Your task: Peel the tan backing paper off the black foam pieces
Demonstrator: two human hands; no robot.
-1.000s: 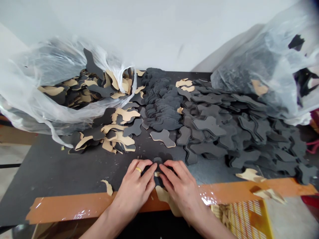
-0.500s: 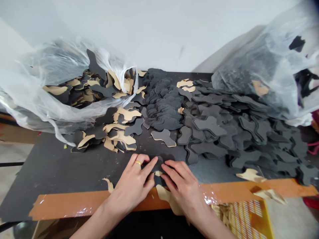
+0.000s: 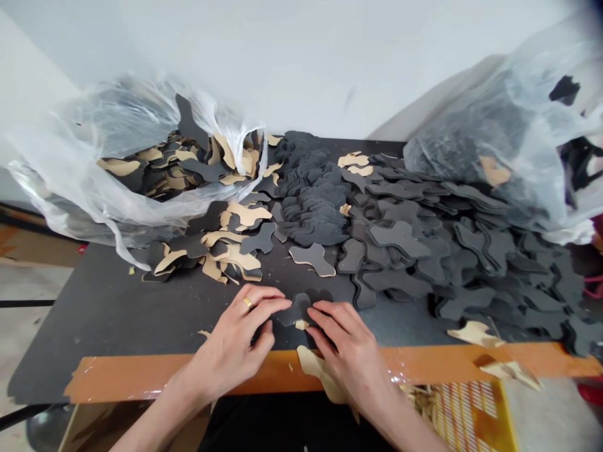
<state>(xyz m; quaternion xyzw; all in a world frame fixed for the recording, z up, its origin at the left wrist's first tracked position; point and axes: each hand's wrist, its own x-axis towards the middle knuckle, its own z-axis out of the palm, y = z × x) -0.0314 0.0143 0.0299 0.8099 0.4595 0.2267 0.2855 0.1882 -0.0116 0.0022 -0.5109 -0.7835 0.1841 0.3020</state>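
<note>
A small dark grey cut piece (image 3: 300, 307) lies on the black table near its front edge, with a bit of tan backing paper (image 3: 301, 324) at its lower edge. My left hand (image 3: 242, 329), a ring on one finger, has its fingertips at the piece's left side and its thumb held apart. On the other side, my right hand (image 3: 346, 339) keeps fingers and thumb closed on the right edge of the piece; the exact grip is partly hidden. Under that hand a larger tan paper strip (image 3: 320, 373) hangs over the taped edge. Just beyond lies a single grey piece with a tan underside (image 3: 313, 258).
At the left, an open plastic bag (image 3: 136, 207) spills grey and tan pieces. Stacked dark pieces (image 3: 313, 188) stand mid-table, with a broad pile of grey pieces (image 3: 400, 238) to the right. Another plastic bag (image 3: 471, 144) leans behind. Below sits a yellow basket (image 3: 504, 414).
My left hand has shifted left and its thumb has come away from the piece, showing more of it. My right hand stays nearly in place. The camera view has turned slightly.
</note>
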